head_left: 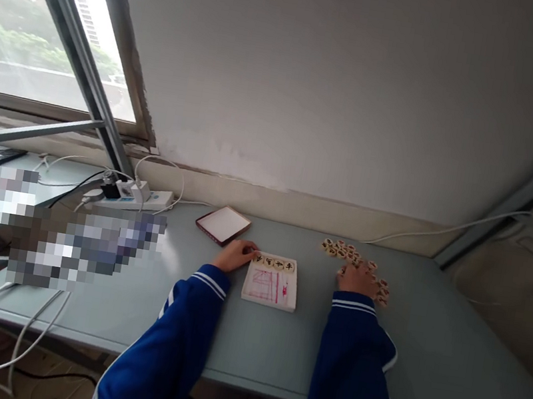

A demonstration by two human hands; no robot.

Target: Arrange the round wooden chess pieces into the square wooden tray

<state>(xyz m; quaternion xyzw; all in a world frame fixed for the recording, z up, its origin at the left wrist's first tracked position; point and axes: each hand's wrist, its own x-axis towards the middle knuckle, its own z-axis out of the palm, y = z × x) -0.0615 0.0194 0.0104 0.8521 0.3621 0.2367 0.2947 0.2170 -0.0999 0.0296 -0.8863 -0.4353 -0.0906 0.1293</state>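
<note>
A shallow white open box (268, 305) lies on the table before me, its bottom marked with pink lines. Along its far side runs a row of several round Chinese chess pieces (278, 265) with dark characters. My left hand (236, 255) is at the box's far left corner, its fingers closed on the rim. Farther right, my right hand (358, 279) rests over a loose group of Chinese chess pieces (338, 248), palm down. Its fingertips are hidden, so whether they hold a piece cannot be made out.
Behind my left hand lies a dark-red-edged box lid (223, 224), white inside up. A power strip (138, 198) with plugs and white cables stands at the back left, near a metal frame post (78, 28). Blurred items cover the left side. The wall borders the table (267, 355).
</note>
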